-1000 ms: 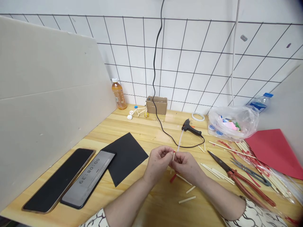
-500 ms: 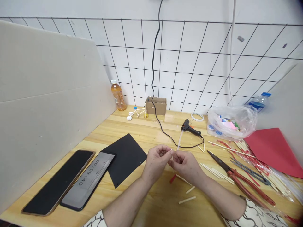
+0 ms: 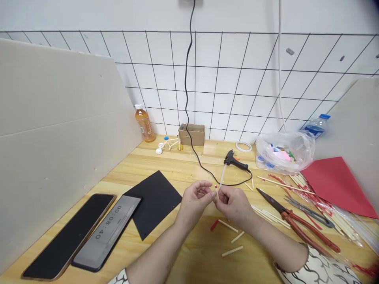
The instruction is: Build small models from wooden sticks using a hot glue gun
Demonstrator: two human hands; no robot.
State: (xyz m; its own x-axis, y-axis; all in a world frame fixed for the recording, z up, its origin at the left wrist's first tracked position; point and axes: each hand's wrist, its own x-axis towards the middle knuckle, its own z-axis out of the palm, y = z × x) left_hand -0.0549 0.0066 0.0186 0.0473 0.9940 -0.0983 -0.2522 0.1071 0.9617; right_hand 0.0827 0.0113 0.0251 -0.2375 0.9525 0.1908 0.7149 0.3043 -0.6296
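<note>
In the middle of the head view my left hand point(image 3: 194, 201) and my right hand point(image 3: 235, 203) meet just above the table, fingertips pinched together. Between them is a short thin wooden stick point(image 3: 216, 191), upright, with a red tip. Fingers cover most of its length. Right behind my hands lies a black hot glue gun point(image 3: 236, 161), a clear glue stick point(image 3: 223, 175) sticking out of it toward me. Short cut wooden sticks point(image 3: 232, 251) lie below my right hand, one beside a red strip point(image 3: 214, 225).
On the right lie red-handled pliers point(image 3: 296, 221), scissors point(image 3: 314, 213), long sticks and red paper point(image 3: 340, 185). A plastic bag point(image 3: 286, 152), tape roll point(image 3: 243, 146), cardboard box point(image 3: 192, 136) and juice bottle point(image 3: 145, 124) stand behind. Black paper point(image 3: 155, 203) and two phones point(image 3: 108, 232) are left.
The stick's red tip now shows above my fingertips, which have parted slightly. The whole view has shifted a little; the things on the table lie as before.
</note>
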